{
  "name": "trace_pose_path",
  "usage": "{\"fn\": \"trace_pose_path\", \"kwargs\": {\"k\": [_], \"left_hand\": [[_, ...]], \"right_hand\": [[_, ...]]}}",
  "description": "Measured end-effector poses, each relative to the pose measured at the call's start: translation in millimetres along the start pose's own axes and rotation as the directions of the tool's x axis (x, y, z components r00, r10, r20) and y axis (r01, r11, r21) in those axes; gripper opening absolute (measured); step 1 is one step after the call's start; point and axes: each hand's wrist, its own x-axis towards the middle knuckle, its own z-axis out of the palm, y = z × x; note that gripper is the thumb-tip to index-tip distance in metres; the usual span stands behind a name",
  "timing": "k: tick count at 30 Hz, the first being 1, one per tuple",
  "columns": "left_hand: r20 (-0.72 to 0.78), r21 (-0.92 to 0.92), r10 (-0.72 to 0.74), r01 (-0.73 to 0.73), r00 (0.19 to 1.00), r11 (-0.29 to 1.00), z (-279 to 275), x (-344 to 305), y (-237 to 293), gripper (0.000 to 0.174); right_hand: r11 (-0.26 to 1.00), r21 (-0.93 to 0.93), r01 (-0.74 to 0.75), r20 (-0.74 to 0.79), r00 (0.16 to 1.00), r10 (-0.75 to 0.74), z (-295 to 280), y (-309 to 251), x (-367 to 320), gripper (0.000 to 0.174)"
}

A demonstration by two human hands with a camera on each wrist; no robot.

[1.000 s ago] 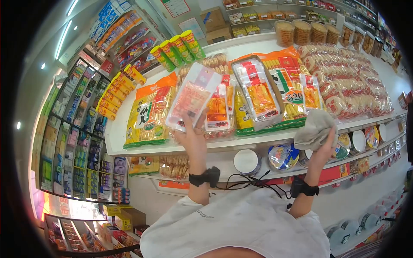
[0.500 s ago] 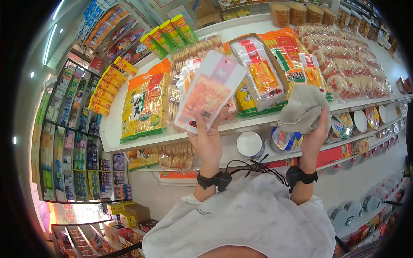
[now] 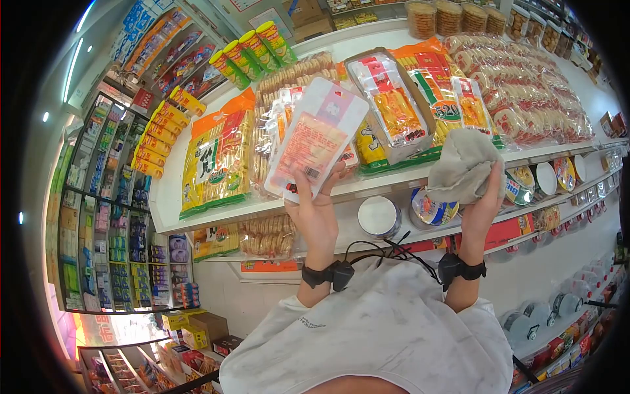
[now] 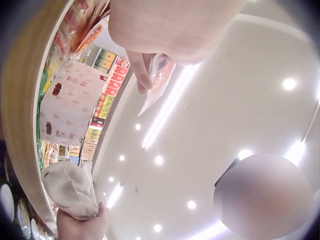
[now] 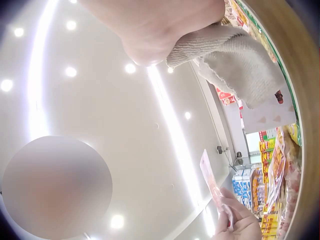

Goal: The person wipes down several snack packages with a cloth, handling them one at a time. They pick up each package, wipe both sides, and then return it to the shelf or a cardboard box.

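Observation:
My left hand (image 3: 314,220) grips the lower end of a flat sealed snack packet (image 3: 316,141). Its printed back with a barcode faces up, tilted over similar packets on the counter. In the left wrist view the packet (image 4: 161,77) shows edge-on beside the fingers. My right hand (image 3: 483,207) holds a crumpled grey cloth (image 3: 464,167) near the counter's front edge. Ribbed fabric of the cloth (image 5: 240,65) hangs from that hand in the right wrist view. Between the hands, an open box (image 3: 426,118) holds orange-and-white snack packets (image 3: 397,111).
Yellow-and-orange bags of snack sticks (image 3: 216,161) lie at left on the white counter (image 3: 167,203). Bagged round crackers (image 3: 518,92) cover the right side. Green-and-yellow cans (image 3: 275,43) and clear tubs (image 3: 449,18) stand behind. Round-lidded tubs (image 3: 379,217) sit on the shelf below.
The left hand has shifted right with the packet, which tilts further right and shows more of its back. The cloth has moved slightly left with the right hand. The head view has shifted a little.

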Motion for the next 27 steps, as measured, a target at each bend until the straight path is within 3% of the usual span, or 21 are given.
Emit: {"fn": "trace_pose_path", "kwargs": {"k": [16,19,22,25,26,27], "left_hand": [[-0.015,0.050,0.037,-0.036,0.999,0.998,3,-14,-1,0.044],[-0.036,0.059,0.023,-0.021,0.999,0.998,5,-17,-3,0.044],[-0.067,0.093,0.034,-0.028,0.997,0.995,11,-20,-4,0.041],[-0.030,0.152,0.019,-0.014,0.999,0.988,15,-24,-7,0.040],[0.219,0.434,0.040,-0.134,0.975,0.891,16,-24,-3,0.042],[0.447,0.636,-0.018,-0.303,0.894,0.709,15,-25,3,0.045]], "right_hand": [[0.996,0.030,-0.081,0.023,0.996,0.080,2,-1,-5,0.044],[0.981,-0.174,0.082,0.110,0.992,-0.063,-5,1,-6,0.044],[0.997,-0.073,-0.019,0.044,0.999,0.022,-5,-2,-7,0.045],[0.963,-0.267,0.041,0.097,0.995,-0.016,-8,4,-17,0.048],[0.960,-0.277,0.027,0.123,0.992,0.007,-9,7,-20,0.048],[0.981,-0.181,-0.065,0.171,0.981,0.096,-3,8,-28,0.049]]}}
